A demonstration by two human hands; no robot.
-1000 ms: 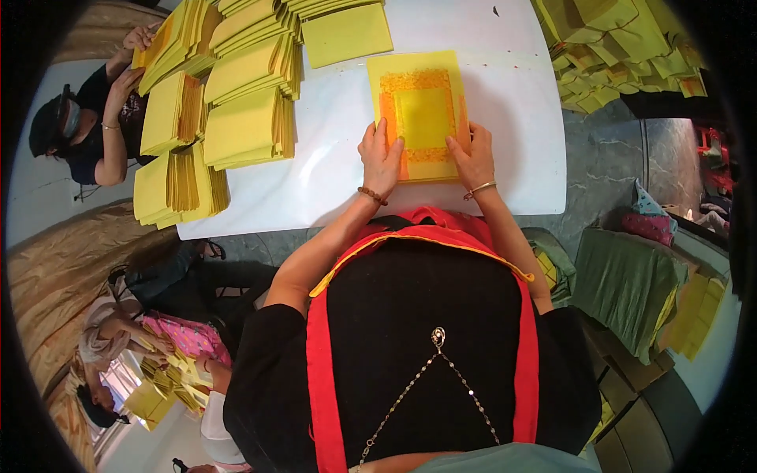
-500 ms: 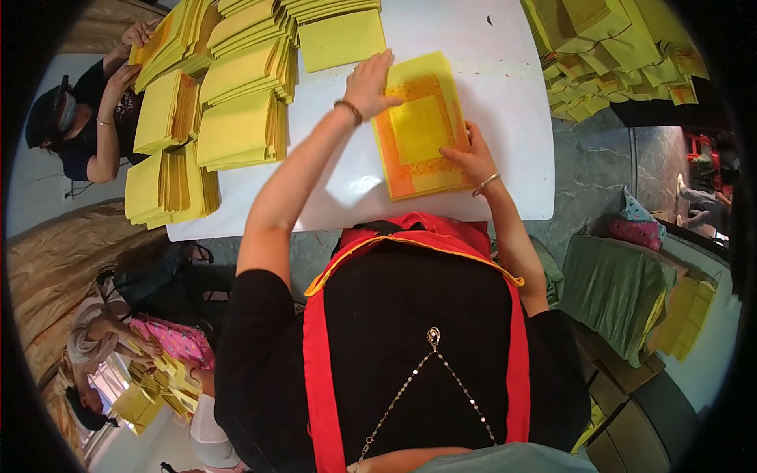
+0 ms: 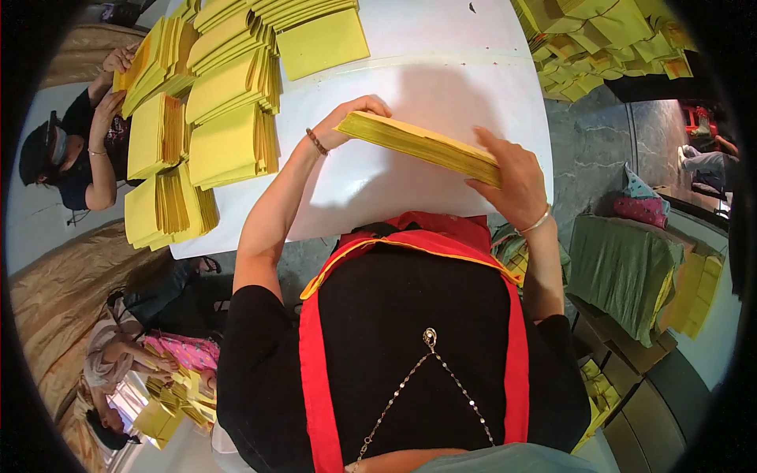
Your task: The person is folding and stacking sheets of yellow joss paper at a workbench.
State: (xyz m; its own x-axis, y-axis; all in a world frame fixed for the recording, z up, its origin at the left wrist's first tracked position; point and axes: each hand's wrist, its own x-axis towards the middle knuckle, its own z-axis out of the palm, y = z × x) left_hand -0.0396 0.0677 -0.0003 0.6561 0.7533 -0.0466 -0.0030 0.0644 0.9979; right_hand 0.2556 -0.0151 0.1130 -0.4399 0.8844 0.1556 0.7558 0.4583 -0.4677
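A thick stack of yellow paper [image 3: 422, 148] is tipped up on edge above the white table [image 3: 371, 185], its layered sheet edges toward me. My left hand [image 3: 347, 122] holds its left end, the fingers partly hidden behind it. At the other end my right hand [image 3: 514, 177] grips the stack, thumb on the near side and fingers over the top. The orange-printed face is turned out of sight.
Rows of folded yellow paper bundles [image 3: 229, 146] fill the table's left side. Beyond them a co-worker [image 3: 71, 146] handles more bundles. Yellow paper [image 3: 607, 35] is heaped at the far right. Green-covered goods [image 3: 619, 264] stand right of the table. Another person [image 3: 118, 355] sits at lower left.
The stack was lying flat with its orange-printed face up and is now tilted up on edge. My left hand moved down to its left end; my right hand shifted right and regripped.
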